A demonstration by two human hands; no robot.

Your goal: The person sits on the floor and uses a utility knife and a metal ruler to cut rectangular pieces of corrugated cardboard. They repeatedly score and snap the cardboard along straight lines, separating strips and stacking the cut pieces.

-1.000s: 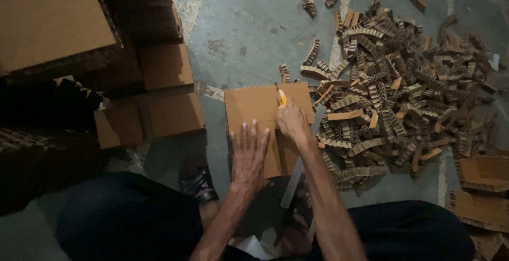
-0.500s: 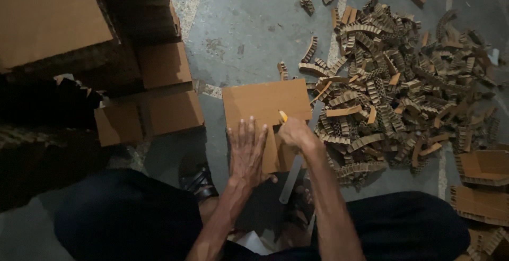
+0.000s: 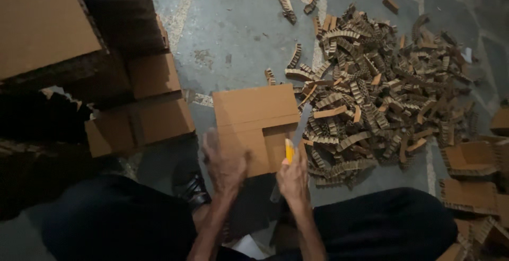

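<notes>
A flat brown cardboard piece lies on the grey floor in front of me, with a cut line across it and a notch at its near right corner. My left hand rests flat on its near left part, fingers spread. My right hand grips a yellow-handled knife at the cardboard's near right edge, blade pointing down towards me.
A big heap of cut corrugated cardboard strips covers the floor to the right. Stacked cardboard boxes stand at the left. More cardboard pieces lie at the far right. My dark-trousered legs frame the spot.
My right hand has drawn the knife down the cardboard from its far edge to its near edge. The left hand slid slightly nearer to me. The view shifted.
</notes>
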